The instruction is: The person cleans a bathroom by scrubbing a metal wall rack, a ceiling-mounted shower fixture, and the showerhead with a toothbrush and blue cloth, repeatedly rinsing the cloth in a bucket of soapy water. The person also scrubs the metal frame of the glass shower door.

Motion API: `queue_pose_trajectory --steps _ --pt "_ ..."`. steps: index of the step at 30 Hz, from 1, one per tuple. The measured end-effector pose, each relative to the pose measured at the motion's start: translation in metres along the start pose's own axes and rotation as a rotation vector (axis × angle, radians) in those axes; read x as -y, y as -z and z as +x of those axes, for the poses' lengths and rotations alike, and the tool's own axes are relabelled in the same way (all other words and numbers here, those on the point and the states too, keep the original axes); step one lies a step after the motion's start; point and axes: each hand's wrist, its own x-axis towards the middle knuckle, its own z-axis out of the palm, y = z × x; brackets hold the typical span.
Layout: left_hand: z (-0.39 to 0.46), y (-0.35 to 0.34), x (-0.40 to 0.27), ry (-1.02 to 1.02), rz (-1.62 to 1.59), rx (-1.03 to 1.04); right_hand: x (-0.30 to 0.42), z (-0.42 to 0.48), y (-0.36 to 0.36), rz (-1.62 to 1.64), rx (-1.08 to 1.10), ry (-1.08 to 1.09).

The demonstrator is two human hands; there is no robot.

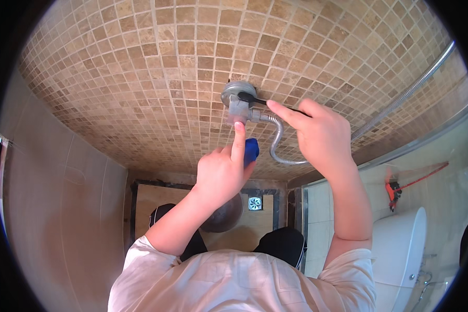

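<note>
A grey metal angle valve (238, 105) with a round wall flange (234, 90) is fixed to the mosaic-tiled wall. My right hand (321, 134) grips a slim black brush (260, 101), whose head lies against the flange and the top of the valve. The side of the brush head that meets the metal is hidden. With its index fingertip, my left hand (223, 167) touches the lower end of the valve body. A blue item (251, 151), too covered to name, is held between that hand's thumb and fingers. A flexible metal hose (277, 140) runs from the valve's side outlet and passes behind my right hand.
Below, a dark round basin (224, 214) stands on the floor near a metal floor drain (255, 203). To the right, beyond a glass panel (421, 171), are a white bathtub (397, 241) and a red-and-black tool (393, 191). A second metal hose (405, 93) slants along the right wall.
</note>
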Motion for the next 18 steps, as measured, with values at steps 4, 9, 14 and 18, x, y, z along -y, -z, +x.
queue_pose_trajectory --steps 4,9,14,18 --pt "0.004 -0.001 0.002 -0.03 0.005 -0.026 0.002 0.0 -0.011 -0.038 -0.122 0.004" --pt "0.004 0.0 0.005 -0.047 0.003 -0.049 -0.009 0.0 -0.014 0.043 -0.16 -0.051" --pt "0.002 -0.003 0.003 -0.029 0.001 -0.041 -0.014 0.001 -0.026 0.12 -0.148 -0.105" --pt "0.003 -0.006 0.001 -0.016 -0.003 -0.045 -0.001 0.02 -0.027 0.116 -0.141 -0.036"
